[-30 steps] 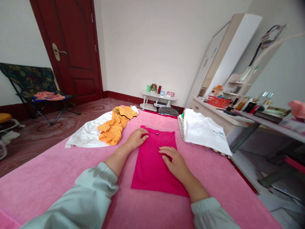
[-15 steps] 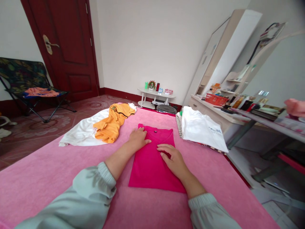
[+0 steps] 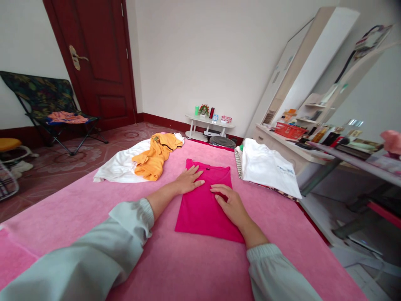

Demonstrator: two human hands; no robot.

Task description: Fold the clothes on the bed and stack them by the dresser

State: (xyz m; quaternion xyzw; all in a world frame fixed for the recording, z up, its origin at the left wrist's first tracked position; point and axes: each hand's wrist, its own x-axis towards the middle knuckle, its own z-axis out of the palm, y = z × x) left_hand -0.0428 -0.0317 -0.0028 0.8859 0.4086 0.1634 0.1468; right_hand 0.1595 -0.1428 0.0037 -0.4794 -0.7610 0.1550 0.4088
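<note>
A magenta T-shirt (image 3: 203, 217), folded into a near rectangle, lies flat on the pink bedspread (image 3: 175, 271) with its neckline at the far end. My left hand (image 3: 188, 180) rests on its upper left part, fingers spread and pointing toward the collar. Over the right half is my right hand (image 3: 230, 202), its fingers loosely bent and apart, the tips at the cloth near the middle. Neither hand grasps anything. Parts of the shirt are hidden beneath both hands.
Left of the shirt lie an orange garment (image 3: 153, 159) and a white garment (image 3: 117, 165), loosely heaped. A stack of folded clothes (image 3: 266, 165), white on top, sits to the right. Beyond the bed's right side stands a dressing table (image 3: 282, 144) with a red basket (image 3: 290, 130).
My left hand has slid slightly inward on the shirt, its fingers more spread. The right hand stays about the same place on the cloth. The view has turned a little left.
</note>
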